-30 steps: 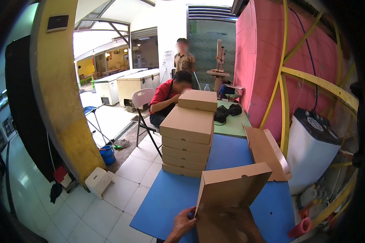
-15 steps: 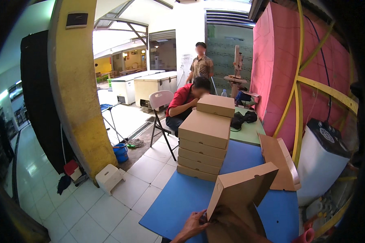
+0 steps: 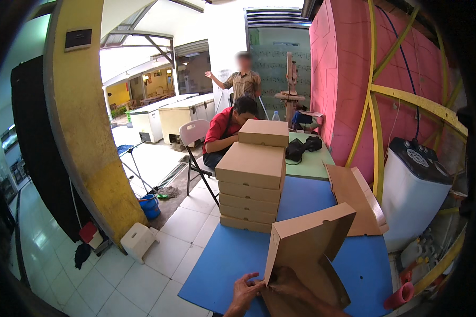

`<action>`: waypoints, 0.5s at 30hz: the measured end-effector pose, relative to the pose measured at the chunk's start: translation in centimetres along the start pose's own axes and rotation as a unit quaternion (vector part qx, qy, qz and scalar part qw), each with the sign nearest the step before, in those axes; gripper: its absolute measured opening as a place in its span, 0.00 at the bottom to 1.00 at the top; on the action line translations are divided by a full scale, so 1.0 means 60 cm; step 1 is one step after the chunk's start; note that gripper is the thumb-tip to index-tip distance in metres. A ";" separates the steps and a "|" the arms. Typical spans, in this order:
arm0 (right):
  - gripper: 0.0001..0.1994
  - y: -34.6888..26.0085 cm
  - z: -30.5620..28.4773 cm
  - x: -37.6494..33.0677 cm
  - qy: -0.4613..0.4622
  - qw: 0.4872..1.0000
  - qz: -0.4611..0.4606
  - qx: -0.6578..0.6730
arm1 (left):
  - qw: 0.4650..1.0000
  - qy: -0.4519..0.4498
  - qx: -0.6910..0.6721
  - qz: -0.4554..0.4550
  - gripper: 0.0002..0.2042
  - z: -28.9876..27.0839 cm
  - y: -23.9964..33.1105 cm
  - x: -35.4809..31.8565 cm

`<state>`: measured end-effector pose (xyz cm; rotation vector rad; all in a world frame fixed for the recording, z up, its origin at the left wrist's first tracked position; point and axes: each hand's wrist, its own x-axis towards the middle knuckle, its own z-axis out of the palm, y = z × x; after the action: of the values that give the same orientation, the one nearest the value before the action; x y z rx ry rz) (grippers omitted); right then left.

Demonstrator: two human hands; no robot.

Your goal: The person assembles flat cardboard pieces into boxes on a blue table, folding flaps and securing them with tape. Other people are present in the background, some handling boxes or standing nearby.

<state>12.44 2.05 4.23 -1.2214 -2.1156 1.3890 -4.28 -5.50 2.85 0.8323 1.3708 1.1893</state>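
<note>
An open brown cardboard box point(image 3: 307, 230), its lid raised, stands on the near part of the blue table point(image 3: 209, 277). At its left hinge corner, my left hand point(image 3: 243, 291) pinches the side edge from outside, with some fingers bent and raised. Inside the box, in shadow, my right hand point(image 3: 290, 285) bends its fingers against the same corner, and its fingertips are partly hidden. Beyond the open box rises a stack of closed brown boxes point(image 3: 248, 177), topped by a smaller box point(image 3: 263, 133). A flat, unfolded cardboard sheet point(image 3: 354, 203) lies to the right.
Across the table a person in red point(image 3: 222, 127) sits bent forward on a folding chair point(image 3: 193, 134); another person point(image 3: 243, 82) stands behind. A green table point(image 3: 312, 164) adjoins the blue one. A washing machine point(image 3: 415, 193) stands right, a white stool point(image 3: 137, 240) left.
My view has shifted slightly, so the scene sits further left. My left fingers have lifted and spread a little at the box corner. The standing person has raised an arm.
</note>
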 end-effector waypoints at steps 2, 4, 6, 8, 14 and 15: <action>0.17 0.005 0.000 -0.001 0.035 0.997 -0.057 -0.049 | 0.999 0.006 -0.031 -0.010 0.27 0.003 -0.004 0.004; 0.18 0.012 -0.001 0.001 0.044 0.996 -0.060 -0.054 | 0.998 0.014 -0.059 -0.023 0.26 0.009 -0.012 0.009; 0.18 0.020 0.000 0.003 0.020 0.999 -0.029 0.006 | 0.995 0.023 -0.088 -0.044 0.25 0.015 -0.021 0.013; 0.16 0.025 0.001 0.006 0.033 0.997 -0.059 -0.024 | 0.986 0.041 -0.149 -0.067 0.24 0.020 -0.030 0.017; 0.06 0.016 -0.005 -0.006 0.030 0.995 -0.062 0.066 | 0.986 0.013 -0.144 -0.080 0.23 0.008 -0.044 0.031; 0.05 0.012 -0.006 -0.011 0.030 0.994 -0.028 0.099 | 0.991 0.024 -0.111 -0.074 0.23 0.005 -0.044 0.033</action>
<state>13.41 1.83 3.86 -1.1031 -1.9061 1.4770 -3.96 -4.24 -0.21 0.5398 1.2867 1.2260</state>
